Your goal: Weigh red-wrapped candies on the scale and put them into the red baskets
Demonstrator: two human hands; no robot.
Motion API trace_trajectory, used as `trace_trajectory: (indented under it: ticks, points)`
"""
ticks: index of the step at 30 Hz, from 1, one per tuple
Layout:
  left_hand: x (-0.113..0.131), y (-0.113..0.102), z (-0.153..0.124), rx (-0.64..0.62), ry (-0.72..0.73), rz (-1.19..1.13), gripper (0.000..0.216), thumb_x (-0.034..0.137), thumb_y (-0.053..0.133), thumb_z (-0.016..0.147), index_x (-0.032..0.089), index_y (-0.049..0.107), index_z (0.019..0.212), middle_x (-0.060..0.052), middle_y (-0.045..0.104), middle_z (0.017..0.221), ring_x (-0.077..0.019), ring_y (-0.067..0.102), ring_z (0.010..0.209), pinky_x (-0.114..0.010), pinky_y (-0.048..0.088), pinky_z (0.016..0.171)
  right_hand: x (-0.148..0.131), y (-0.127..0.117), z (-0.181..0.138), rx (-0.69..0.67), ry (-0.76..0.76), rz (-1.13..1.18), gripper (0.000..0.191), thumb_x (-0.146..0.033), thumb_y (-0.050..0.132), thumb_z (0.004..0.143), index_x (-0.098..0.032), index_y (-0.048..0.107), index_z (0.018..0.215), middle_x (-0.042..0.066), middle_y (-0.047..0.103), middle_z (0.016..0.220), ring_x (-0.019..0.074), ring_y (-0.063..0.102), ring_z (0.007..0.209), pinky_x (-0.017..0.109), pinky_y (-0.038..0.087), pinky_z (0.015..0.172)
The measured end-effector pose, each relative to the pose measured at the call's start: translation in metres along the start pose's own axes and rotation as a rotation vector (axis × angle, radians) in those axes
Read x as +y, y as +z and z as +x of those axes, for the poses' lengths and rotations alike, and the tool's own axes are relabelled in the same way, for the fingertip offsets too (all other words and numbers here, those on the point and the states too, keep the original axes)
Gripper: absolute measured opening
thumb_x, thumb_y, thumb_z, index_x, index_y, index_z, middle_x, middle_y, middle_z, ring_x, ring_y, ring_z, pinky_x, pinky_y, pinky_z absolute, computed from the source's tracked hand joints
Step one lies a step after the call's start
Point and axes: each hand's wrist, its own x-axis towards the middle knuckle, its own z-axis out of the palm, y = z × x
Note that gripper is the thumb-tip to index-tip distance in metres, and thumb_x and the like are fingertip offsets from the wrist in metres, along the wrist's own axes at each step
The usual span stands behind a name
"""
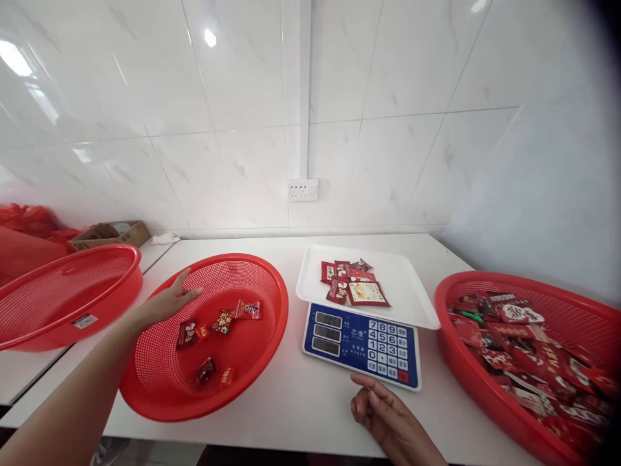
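My left hand [171, 299] is over the left rim of a red perforated basket [160, 382], thumb and fingers apart, with nothing in it. Several small wrapped snacks lie in this basket, among them a bright red packet [248, 310] and a dark red packet [187, 333]. My right hand [385, 414] hangs just in front of a blue-faced digital scale [361, 343]. Its index finger points out, the others are loosely curled, and I see nothing held. On the scale's white tray [407, 291] sits a small pile of red snack packets [361, 291].
A second red basket [451, 310] at the right holds many snack packets. Another red basket [116, 285] stands at the left, before a cardboard box [114, 233] and red plastic bags [29, 223]. A wall socket [303, 189] is behind the white table [272, 427].
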Motion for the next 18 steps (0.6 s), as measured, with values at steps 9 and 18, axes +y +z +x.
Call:
trace_trajectory:
  ticks: [9, 18]
  points:
    - [-0.016, -0.020, 0.010, 0.329, 0.006, 0.435, 0.068, 0.055, 0.030, 0.083, 0.010, 0.025, 0.135, -0.019, 0.048, 0.127, -0.0330, 0.049, 0.111, -0.041, 0.039, 0.088, -0.001, 0.002, -0.001, 0.024, 0.005, 0.011, 0.034, -0.041, 0.064, 0.074, -0.020, 0.064, 0.101, 0.003, 0.057, 0.068, 0.0143, 0.049, 0.069, 0.030, 0.037, 0.071]
    - [-0.050, -0.031, 0.034, 0.238, -0.077, 0.656, 0.079, 0.063, 0.032, 0.077, 0.009, 0.026, 0.134, -0.021, 0.031, 0.139, -0.0361, 0.022, 0.129, -0.052, 0.025, 0.098, -0.001, 0.001, 0.002, 0.028, 0.019, 0.039, 0.032, -0.040, 0.066, 0.073, -0.021, 0.065, 0.099, 0.002, 0.058, 0.068, 0.0134, 0.050, 0.069, 0.028, 0.037, 0.071]
